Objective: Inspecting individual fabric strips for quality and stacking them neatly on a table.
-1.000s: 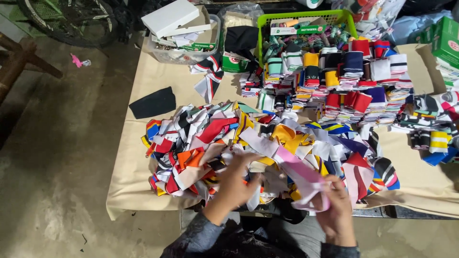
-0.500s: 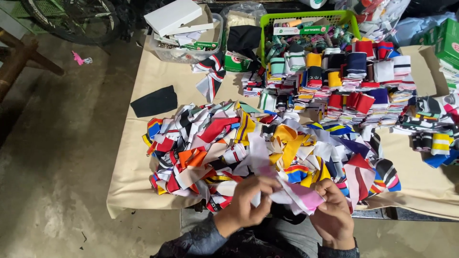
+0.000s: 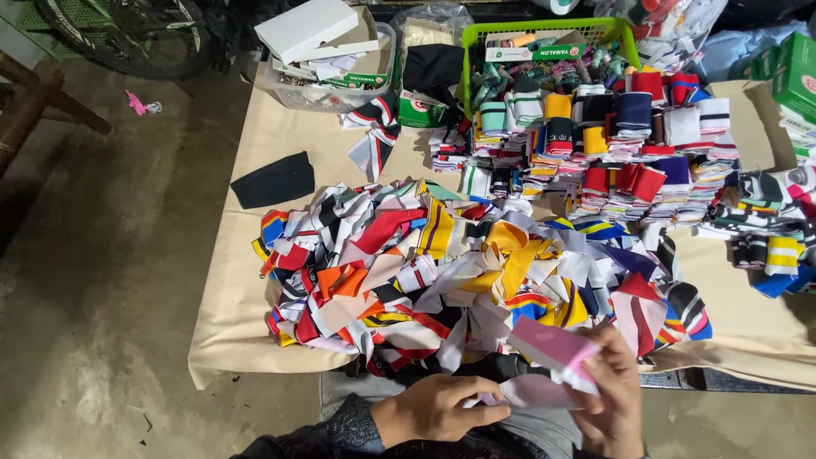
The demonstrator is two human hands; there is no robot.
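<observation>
Head view, looking down on a bench (image 3: 255,280) draped in tan cloth. Beyond the fingers, spread across the bench, lies a large loose heap of fabric strips (image 3: 459,272) in red, white, yellow, orange, blue and black. Farther off and to the right of the fingers stand folded stacks of striped bands (image 3: 629,144), with a green plastic basket (image 3: 544,30) behind them. Well off to the left of the fingers lie a clear tub (image 3: 327,85) with a white box on top, and a flat black cloth piece (image 3: 274,180). At the near edge of the bench, between the two hands, is the pink fabric strip (image 3: 552,348). The right hand (image 3: 616,399) pinches its upper folded end, fingers closed on the cloth; the left hand (image 3: 438,408) holds its lower pale end (image 3: 531,395), fingers curled shut around it. The strip hangs slack and bends where it is held, so it is judged light, soft and limp, not slippery or fragile. It would best be taken at the ends or along a folded edge, held taut between both hands to keep it flat.
</observation>
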